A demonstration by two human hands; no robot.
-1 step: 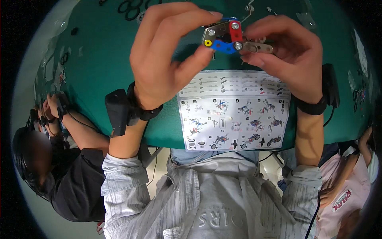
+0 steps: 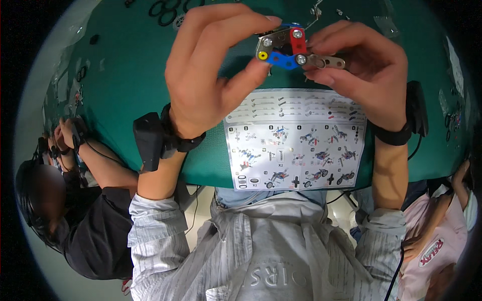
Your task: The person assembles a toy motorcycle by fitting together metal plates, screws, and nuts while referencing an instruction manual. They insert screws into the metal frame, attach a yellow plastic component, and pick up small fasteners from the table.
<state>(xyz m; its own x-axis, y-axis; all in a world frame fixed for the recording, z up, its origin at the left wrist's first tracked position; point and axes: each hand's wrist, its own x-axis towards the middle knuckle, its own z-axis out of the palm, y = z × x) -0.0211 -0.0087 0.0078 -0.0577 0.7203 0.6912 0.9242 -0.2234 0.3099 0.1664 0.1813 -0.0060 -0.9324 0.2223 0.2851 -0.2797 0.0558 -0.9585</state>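
Note:
A small metal construction model (image 2: 283,50) of perforated strips is held up between my hands above the far part of the table. It has grey, blue and red pieces, silver screw heads and a yellow round spacer at its left corner. My left hand (image 2: 203,70) grips its left end, thumb below and index finger on top. The right hand (image 2: 366,62) closes on the model's right side, with its thumb near a grey rounded strip (image 2: 331,62). What the right fingertips press behind the model is hidden. A thin bent metal piece (image 2: 316,12) shows just beyond.
A printed instruction sheet (image 2: 296,140) lies on the green table (image 2: 125,90) below my hands. Black rubber rings (image 2: 168,12) and a wheel hub (image 2: 178,22) sit at the far left, small screws (image 2: 340,13) and a plastic bag (image 2: 385,25) at the far right. People sit on both sides.
The model has dipped very slightly toward me, its grey strip tilting a little. Both hands keep the same grip.

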